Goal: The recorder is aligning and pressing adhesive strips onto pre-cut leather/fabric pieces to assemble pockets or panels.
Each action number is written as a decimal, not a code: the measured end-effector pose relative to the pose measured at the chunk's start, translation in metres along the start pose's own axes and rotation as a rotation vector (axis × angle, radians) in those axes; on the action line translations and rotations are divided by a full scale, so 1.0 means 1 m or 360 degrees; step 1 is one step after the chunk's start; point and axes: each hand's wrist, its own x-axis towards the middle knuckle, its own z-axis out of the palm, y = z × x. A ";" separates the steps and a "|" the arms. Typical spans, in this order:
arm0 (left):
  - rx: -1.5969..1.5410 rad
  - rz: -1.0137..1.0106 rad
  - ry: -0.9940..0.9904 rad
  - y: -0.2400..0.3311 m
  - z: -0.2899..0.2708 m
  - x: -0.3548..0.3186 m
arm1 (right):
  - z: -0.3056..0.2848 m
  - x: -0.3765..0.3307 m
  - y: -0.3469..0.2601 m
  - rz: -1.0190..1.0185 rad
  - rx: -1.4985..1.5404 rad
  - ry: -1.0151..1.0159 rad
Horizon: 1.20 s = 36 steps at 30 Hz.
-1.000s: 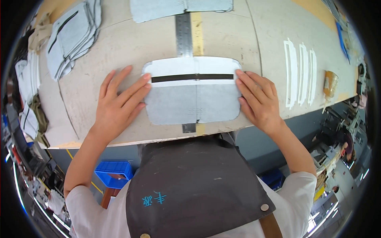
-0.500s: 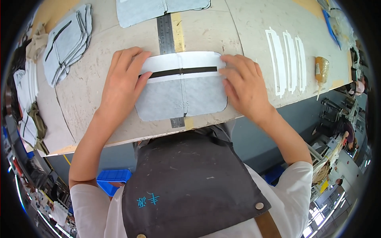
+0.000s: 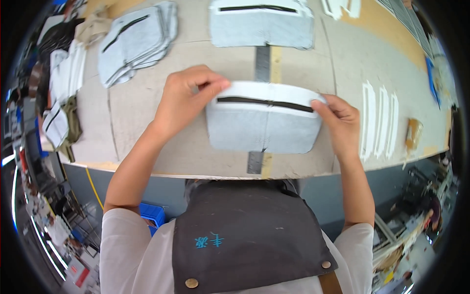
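Between my hands is a pale grey fabric panel (image 3: 240, 130) with rounded corners, a white band along its top and a long black slot in that band. My left hand (image 3: 188, 95) pinches its upper left corner between thumb and fingers. At the upper right corner my right hand (image 3: 342, 122) grips the panel in the same way, thumb on top. The panel's top edge bows slightly between the two grips. Beneath it runs a dark ruler (image 3: 263, 63) beside a yellow strip (image 3: 275, 63), both partly covered by the panel.
A similar slotted panel (image 3: 262, 29) lies at the far side of the worktable (image 3: 191, 132). A pile of grey panels (image 3: 134, 44) sits to the left. White frame-shaped strips (image 3: 381, 122) and an amber glue bottle (image 3: 413, 134) are at the right. A blue bin (image 3: 152, 215) stands below the table.
Both hands have gone from resting fingers along the panel's sides to pinching its upper corners. The whole view has shifted, bringing more of the table's far side into sight.
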 end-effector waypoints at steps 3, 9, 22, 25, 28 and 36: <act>0.0445 0.0300 0.0725 -0.030 -0.023 0.013 | -0.001 0.036 -0.018 -0.0135 -0.0158 0.0159; 0.0977 0.0321 0.1077 -0.076 -0.072 0.030 | -0.008 0.160 -0.028 -0.0513 -0.0090 0.0253; 0.0690 0.0353 0.1256 -0.048 -0.071 0.018 | 0.052 0.088 -0.027 -0.0422 -0.0053 -0.0195; 0.0618 0.0678 0.0917 -0.004 -0.014 -0.012 | 0.066 0.062 -0.038 0.0278 0.1087 -0.0707; 0.0209 0.0752 0.0258 0.015 0.022 -0.033 | 0.077 0.038 -0.038 0.0438 0.0888 -0.0846; 0.0514 0.0166 0.0239 -0.013 -0.023 0.001 | 0.050 0.008 -0.016 0.0265 0.0530 -0.0473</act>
